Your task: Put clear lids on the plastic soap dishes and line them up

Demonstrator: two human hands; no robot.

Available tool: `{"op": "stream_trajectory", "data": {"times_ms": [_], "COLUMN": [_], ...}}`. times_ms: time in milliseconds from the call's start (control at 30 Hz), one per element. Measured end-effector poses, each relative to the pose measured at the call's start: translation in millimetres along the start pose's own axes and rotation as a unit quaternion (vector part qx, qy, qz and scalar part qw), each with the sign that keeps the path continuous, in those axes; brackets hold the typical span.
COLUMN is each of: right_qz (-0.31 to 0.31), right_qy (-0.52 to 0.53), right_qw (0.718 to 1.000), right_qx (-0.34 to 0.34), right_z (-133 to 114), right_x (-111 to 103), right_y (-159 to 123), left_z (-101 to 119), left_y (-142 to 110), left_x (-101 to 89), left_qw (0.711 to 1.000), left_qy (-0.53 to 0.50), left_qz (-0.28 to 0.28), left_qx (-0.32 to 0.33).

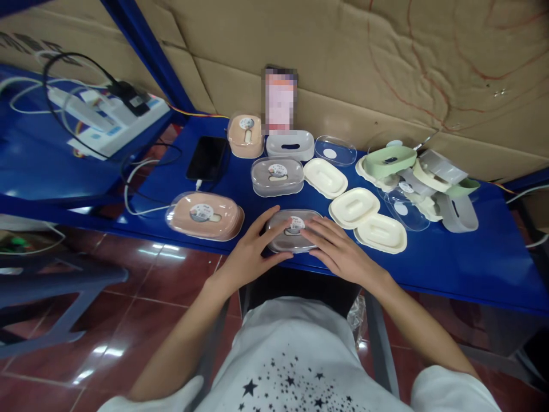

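Close to the table's front edge, an oval grey box (295,245) with a clear lid and a round sticker lies between my hands. My left hand (251,249) grips its left end, thumb at the front and a finger reaching over the lid. From the right, my right hand (343,250) holds the box with its fingers laid over the lid and the thumb at the front edge. Just right of it are several cream oval pieces (354,207). Another grey lidded box (277,177) stands behind, and a peach lidded box (205,214) is to the left.
A pile of loose parts with a green shell (390,162) is at the right. Toward the back are a second peach box (246,137), a grey shell (290,150), a clear lid (335,150) and a propped phone (279,100). A cabled black phone (206,158) lies left, near a power strip (118,129).
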State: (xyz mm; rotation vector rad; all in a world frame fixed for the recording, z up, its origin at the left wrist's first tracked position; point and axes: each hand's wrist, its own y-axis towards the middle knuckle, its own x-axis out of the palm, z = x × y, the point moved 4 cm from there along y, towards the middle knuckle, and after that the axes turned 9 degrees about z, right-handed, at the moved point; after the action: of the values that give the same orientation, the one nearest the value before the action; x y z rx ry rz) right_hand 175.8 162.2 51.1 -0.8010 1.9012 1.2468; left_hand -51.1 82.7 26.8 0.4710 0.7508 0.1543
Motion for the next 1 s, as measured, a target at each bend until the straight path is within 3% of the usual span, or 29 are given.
{"op": "stream_trajectory", "data": {"times_ms": [167, 567, 733, 1000], "right_qz": [0.017, -0.015, -0.039, -0.028], "right_qy": [-0.028, -0.007, 0.025, 0.051], "right_qw": [0.999, 1.0, 0.998, 0.998], "right_qx": [-0.023, -0.016, 0.037, 0.024], "right_z": [2.1, 8.4, 13.1, 14.1], "right_x": [0.0, -1.4, -4.2, -5.0], "right_y": [0.3, -2.4, 2.2, 8.3], "left_z": [-4.4, -11.2, -9.2, -7.6], "left_y": [0.0, 6.2, 7.1, 10.3], "left_x": [1.5, 1.4, 5.0, 7.8], "left_qw": [0.999, 0.993, 0.994, 0.993], "left_qy": [-0.017, -0.041, -0.027, -0.019], "left_qz": [-0.007, -0.014, -0.04, -0.032], "left_qx": [-0.049, -0.109, -0.102, -0.11]}}
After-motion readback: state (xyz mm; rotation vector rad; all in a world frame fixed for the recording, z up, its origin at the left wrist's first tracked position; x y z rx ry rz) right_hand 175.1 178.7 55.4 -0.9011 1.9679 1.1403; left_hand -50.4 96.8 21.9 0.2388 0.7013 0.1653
